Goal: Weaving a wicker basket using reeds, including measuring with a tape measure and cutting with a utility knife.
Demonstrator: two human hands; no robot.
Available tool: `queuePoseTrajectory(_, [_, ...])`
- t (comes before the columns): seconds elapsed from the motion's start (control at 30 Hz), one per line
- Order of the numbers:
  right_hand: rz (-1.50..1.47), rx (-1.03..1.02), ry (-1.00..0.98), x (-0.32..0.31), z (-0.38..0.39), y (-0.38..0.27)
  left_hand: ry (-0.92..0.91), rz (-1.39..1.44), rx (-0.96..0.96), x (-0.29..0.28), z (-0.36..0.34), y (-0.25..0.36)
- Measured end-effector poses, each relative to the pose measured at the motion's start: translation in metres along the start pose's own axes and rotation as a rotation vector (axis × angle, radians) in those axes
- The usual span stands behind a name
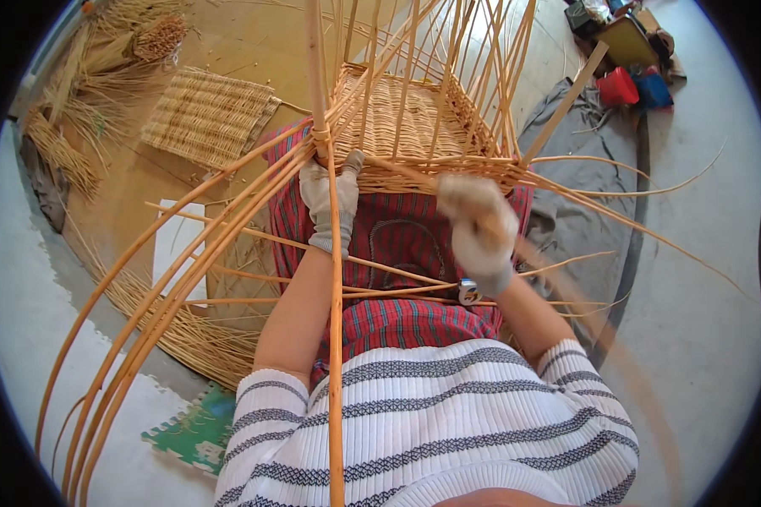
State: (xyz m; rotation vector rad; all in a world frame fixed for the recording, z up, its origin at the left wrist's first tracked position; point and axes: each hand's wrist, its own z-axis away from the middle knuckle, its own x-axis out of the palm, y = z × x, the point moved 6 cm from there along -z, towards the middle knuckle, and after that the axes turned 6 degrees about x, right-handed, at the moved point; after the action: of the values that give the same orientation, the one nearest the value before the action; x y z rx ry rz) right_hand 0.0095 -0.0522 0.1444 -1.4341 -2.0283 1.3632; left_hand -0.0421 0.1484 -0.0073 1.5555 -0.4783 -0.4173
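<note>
We see a wicker basket [407, 114], gloved left hand [330, 198] curled round its eight o'clock corner; gloved right hand [479, 221], blurred, closed on a strand [404, 171]

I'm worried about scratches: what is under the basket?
Red plaid cloth shows past the near side of the basket. Whatever lies directly beneath is covered, so I cannot tell what it rests on.

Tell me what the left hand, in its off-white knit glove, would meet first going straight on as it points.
Likely the near left corner of the tan, rectangular woven-wicker basket: the left hand points toward it, perhaps touching it; depth there is unclear.
</note>
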Motion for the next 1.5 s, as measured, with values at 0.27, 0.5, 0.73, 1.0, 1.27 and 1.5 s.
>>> queuePoseTrajectory(0.27, [0.97, 0.35, -0.359, 0.13, -0.222, 0.053, 0.205, 0.119, 0.008, 0.01, -0.003, -0.002])
queuePoseTrajectory(0.5, [0.089, 0.087, -0.129, 0.05, -0.106, 0.059, 0.208, 0.297, -0.177, 0.005, -0.003, -0.027])
queuePoseTrajectory(0.73, [-0.451, 0.436, 0.343, -0.035, 0.017, 0.089, 0.083, 1.098, -0.062, -0.007, 0.013, -0.019])
queuePoseTrajectory(1.0, [-0.476, 0.584, 0.58, -0.083, 0.059, 0.122, -0.621, -0.286, 0.071, 0.055, 0.012, 0.059])
queuePoseTrajectory(1.27, [0.41, -0.266, 0.094, 0.0, -0.156, 0.024, -0.623, -0.175, -0.365, 0.07, -0.002, 0.036])
queuePoseTrajectory(1.5, [-0.936, 0.066, 0.195, -0.059, -0.036, 0.122, -0.647, -0.167, -0.411, 0.07, -0.003, 0.03])
